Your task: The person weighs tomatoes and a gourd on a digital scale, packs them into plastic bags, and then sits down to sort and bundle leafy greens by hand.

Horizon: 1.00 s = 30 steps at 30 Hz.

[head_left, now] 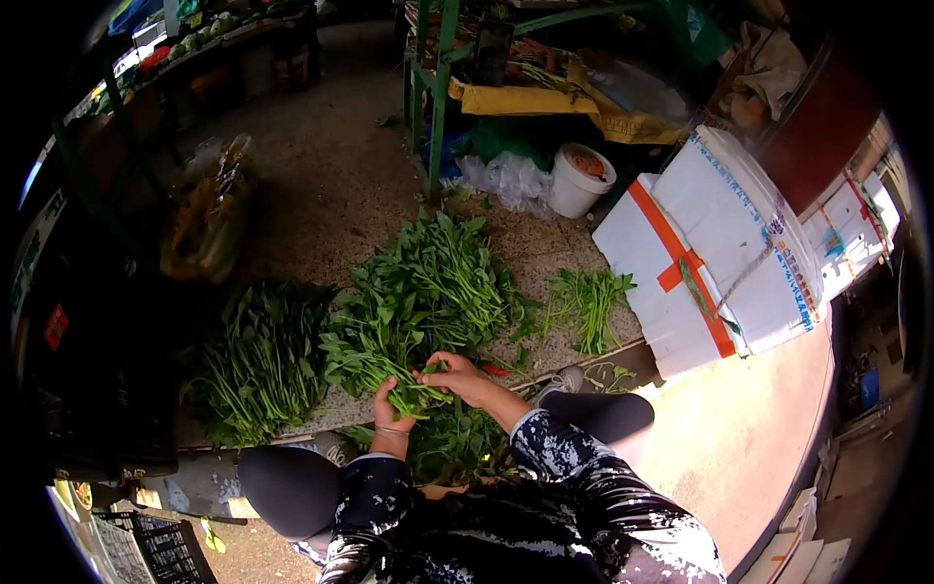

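Note:
My left hand (391,405) is closed around the cut ends of a small bunch of leafy greens (413,397). Just to its right, my right hand (461,380) has its fingers pinched on a leafy stem at the same bunch. Beyond both hands spreads a large loose heap of greens (428,282). Left of it lies a neater pile of long-stemmed greens (261,360). Below my hands, between my knees, more greens (452,438) are partly hidden by my arms. A small scatter of greens (591,302) lies to the right.
White foam boxes (632,277) with orange tape stand at the right. A white bucket (581,182) and clear plastic bags (513,180) sit under a green-framed stall (435,107). A filled plastic bag (206,214) rests at the left, and a black crate (161,550) at the lower left.

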### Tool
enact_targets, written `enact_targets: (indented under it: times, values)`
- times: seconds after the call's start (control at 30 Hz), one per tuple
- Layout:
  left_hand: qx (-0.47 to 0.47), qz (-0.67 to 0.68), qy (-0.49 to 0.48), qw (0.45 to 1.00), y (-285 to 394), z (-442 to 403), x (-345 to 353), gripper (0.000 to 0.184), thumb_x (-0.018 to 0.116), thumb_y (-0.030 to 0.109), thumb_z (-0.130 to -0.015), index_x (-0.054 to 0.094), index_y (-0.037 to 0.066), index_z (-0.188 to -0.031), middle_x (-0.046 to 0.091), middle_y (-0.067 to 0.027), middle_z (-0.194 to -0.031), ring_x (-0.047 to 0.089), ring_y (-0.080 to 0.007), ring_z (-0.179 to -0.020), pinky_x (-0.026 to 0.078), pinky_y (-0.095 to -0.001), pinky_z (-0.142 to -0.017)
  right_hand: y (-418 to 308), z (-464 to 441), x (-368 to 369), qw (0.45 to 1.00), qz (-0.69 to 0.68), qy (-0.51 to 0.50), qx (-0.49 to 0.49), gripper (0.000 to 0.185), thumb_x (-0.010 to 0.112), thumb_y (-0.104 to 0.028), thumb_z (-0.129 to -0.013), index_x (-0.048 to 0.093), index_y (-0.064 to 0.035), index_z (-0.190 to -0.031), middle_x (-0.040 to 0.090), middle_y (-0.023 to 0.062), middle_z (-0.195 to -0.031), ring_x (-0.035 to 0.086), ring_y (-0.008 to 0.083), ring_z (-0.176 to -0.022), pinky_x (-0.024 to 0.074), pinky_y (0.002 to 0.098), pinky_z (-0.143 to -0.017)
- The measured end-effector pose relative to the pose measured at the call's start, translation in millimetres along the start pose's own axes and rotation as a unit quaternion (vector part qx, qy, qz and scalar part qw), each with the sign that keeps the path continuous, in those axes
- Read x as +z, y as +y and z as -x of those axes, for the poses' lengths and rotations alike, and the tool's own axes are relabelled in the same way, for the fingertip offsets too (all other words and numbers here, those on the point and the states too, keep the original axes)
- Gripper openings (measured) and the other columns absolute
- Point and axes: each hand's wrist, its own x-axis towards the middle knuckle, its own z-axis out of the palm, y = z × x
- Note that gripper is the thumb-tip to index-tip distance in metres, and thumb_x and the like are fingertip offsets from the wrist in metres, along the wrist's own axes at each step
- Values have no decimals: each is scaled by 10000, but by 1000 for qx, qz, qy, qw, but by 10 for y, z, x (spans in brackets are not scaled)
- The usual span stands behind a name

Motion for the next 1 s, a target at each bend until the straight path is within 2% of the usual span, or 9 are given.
enact_targets:
  times: [0.2, 0.3, 0.37, 0.43, 0.53, 0.67, 0.77, 0.8, 1.0]
  values:
    - [-7, 52, -81, 995, 23, -51, 2, 250, 567, 124, -720, 496, 21, -936, 546, -115, -899, 547, -235, -832, 454, -388, -758, 223, 30, -32, 969, -240, 62, -4, 263, 592, -85, -784, 444, -18, -991, 585, 63, -794, 515, 97, -650, 360, 200, -514]
    - [-2, 122, -108, 987, 36, -31, -8, 278, 565, 112, -709, 448, 25, -946, 513, -107, -900, 521, -219, -830, 445, -382, -742, 392, 80, -98, 981, -4, 184, 63, 322, 590, -118, -792, 439, 0, -1051, 590, 99, -838, 536, 140, -672, 408, 251, -545]
    - [9, 140, -124, 982, 74, -3, 113, 291, 559, 109, -704, 415, 33, -945, 491, -103, -895, 502, -210, -815, 437, -369, -724, 472, 134, -257, 940, 260, 175, 135, 591, 609, -210, -785, 321, 22, -1247, 507, 154, -1111, 555, 238, -866, 442, 346, -754]
    - [-8, 167, -117, 979, 63, -20, 66, 298, 554, 94, -704, 432, 22, -965, 502, -111, -912, 512, -224, -829, 447, -363, -748, 419, 281, -281, 956, 228, 107, 152, 706, 552, -356, -814, 191, -47, -1337, 368, 166, -1273, 434, 281, -1102, 397, 377, -869]
    - [-11, 167, -103, 981, 32, -44, 6, 314, 548, 64, -706, 461, 8, -1002, 519, -135, -972, 521, -255, -870, 462, -357, -809, 543, 272, -182, 944, -249, 166, 137, 685, 338, -567, -834, 133, -180, -1360, -66, 54, -1418, -38, 286, -1301, 185, 510, -996]
    - [-26, 125, -89, 988, -11, -16, -63, 322, 553, 77, -719, 467, 0, -1020, 530, -133, -986, 535, -261, -891, 468, -372, -799, 436, 103, 208, 916, -348, 201, 7, 632, 325, -544, -852, 189, -182, -1351, -5, 55, -1424, -14, 279, -1304, 93, 499, -1016]
    - [-77, 35, -91, 992, -73, 6, -127, 350, 555, 96, -732, 481, -16, -1055, 550, -130, -995, 553, -261, -904, 468, -379, -800, 317, -43, 478, 840, -501, 205, 13, 580, 363, -498, -866, 308, -115, -1298, 460, 37, -1136, 439, 162, -1009, 347, 340, -889]
    - [-78, 16, -81, 994, -91, 16, -141, 361, 556, 104, -734, 486, -23, -1065, 559, -130, -992, 560, -255, -899, 469, -376, -799, 267, -54, 551, 846, -485, 222, 7, 559, 379, -483, -868, 346, -91, -1267, 516, -9, -901, 457, 103, -750, 402, 272, -750]
    - [-80, -23, -60, 995, -90, 40, -199, 336, 560, 115, -746, 519, -6, -1057, 575, -110, -991, 570, -229, -877, 480, -353, -765, 357, -126, 606, 897, -336, 278, 73, 638, 393, -525, -842, 304, -87, -1297, 473, 19, -1042, 450, 138, -879, 374, 311, -828]
